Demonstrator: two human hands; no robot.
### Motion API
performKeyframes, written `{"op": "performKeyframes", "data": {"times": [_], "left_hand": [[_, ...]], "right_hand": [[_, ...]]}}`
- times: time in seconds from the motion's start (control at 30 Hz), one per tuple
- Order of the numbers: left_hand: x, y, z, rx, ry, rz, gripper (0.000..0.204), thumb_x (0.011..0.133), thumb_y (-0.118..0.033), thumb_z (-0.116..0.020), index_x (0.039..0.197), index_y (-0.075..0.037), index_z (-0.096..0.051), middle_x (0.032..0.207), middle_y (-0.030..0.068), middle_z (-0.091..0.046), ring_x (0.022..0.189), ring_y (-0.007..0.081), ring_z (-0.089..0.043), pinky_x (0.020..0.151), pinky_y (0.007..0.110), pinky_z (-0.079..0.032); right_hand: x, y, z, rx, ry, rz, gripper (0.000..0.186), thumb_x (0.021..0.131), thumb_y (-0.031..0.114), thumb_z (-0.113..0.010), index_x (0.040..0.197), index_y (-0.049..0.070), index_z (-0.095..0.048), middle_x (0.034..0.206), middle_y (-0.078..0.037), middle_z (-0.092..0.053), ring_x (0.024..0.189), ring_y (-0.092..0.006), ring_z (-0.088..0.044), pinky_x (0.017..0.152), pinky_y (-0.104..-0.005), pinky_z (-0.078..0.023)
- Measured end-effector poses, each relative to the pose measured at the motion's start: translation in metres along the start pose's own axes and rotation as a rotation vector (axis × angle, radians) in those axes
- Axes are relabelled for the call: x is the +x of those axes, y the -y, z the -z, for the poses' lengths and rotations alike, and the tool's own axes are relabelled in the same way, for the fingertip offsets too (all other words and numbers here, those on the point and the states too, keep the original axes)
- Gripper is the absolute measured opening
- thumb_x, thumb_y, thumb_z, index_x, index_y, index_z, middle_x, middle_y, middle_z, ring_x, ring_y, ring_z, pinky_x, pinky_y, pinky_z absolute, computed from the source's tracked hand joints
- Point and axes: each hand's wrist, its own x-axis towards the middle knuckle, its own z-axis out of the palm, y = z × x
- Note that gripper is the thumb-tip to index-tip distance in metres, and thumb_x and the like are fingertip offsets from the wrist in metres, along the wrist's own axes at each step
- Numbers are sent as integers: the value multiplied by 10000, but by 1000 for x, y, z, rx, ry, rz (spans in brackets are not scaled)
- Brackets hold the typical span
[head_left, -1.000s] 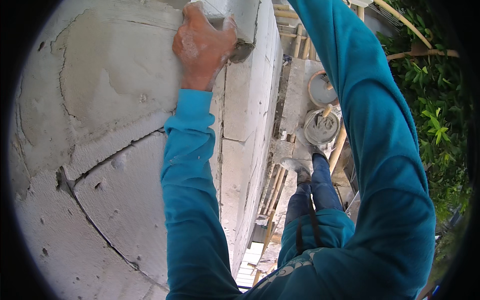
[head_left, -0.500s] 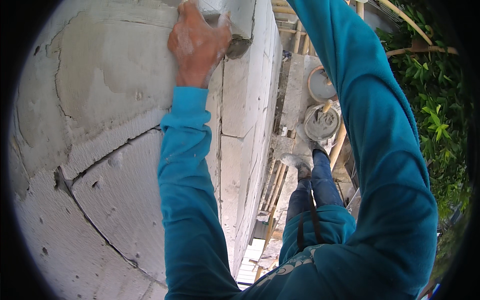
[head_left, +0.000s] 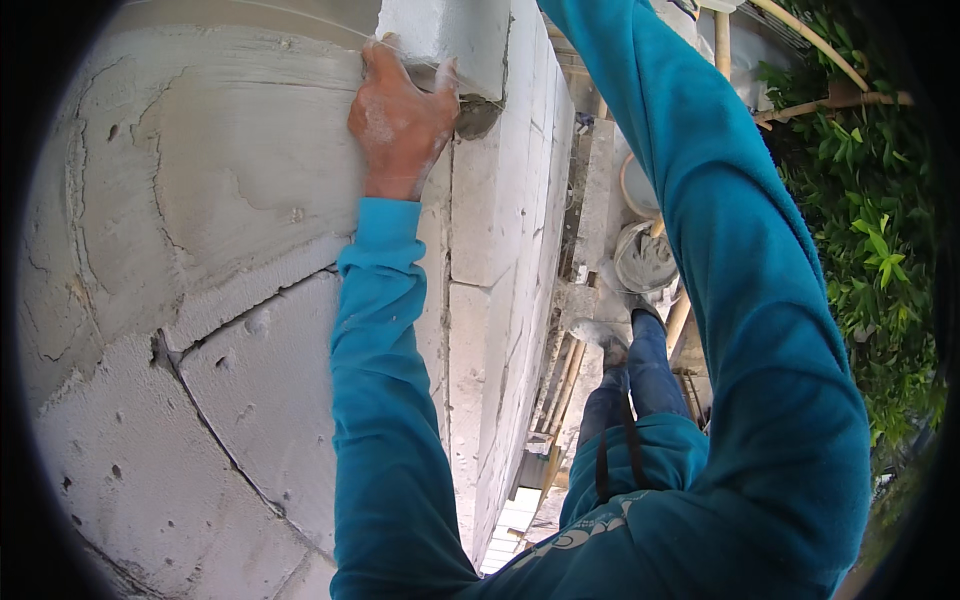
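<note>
Block (head_left: 450, 35) up on wall (head_left: 490, 190), top of view; left hand (head_left: 402, 125) gripping its near lower edge, spread fairly wide. Imo even pressure, outer side flush with wall, thumb clear of mortar (head_left: 478, 120) underneath. Right hand outta frame, can't tell its grip. Block's far end cut off too.

An outdoor building site: right of the block wall (head_left: 260, 400) are a mortar bucket (head_left: 645, 258), poles (head_left: 722, 42) (perhaps scaffolding), and greenery (head_left: 870, 250).
</note>
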Motion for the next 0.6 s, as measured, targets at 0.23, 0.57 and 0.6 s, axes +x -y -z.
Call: {"op": "performKeyframes", "data": {"times": [0.23,0.57,0.6], "left_hand": [[-3,5,6,73,25,15,680,816,-407,-717,1293,17,-481,1253,247,-576,1059,399,-617,896,461,-487],[-3,-5,6,97,93,39,716,847,-439,-673,1355,21,-465,1386,240,-487,1155,381,-582,962,432,-464],[-5,-5,6,99,94,35,720,850,-440,-669,1362,21,-462,1388,240,-485,1158,379,-581,963,430,-463]], "right_hand": [[-19,20,9,-66,-104,-118,988,825,561,-574,1464,-94,-202,1518,-291,-241,1420,-393,-240,1166,-409,-216],[-140,40,-35,264,-207,-603,839,957,598,-249,1502,-33,-161,1578,-212,-143,1468,-371,-93,1181,-511,-87],[-142,38,-33,298,-198,-596,823,961,590,-244,1506,-22,-164,1577,-214,-145,1469,-367,-93,1183,-505,-79]]}}
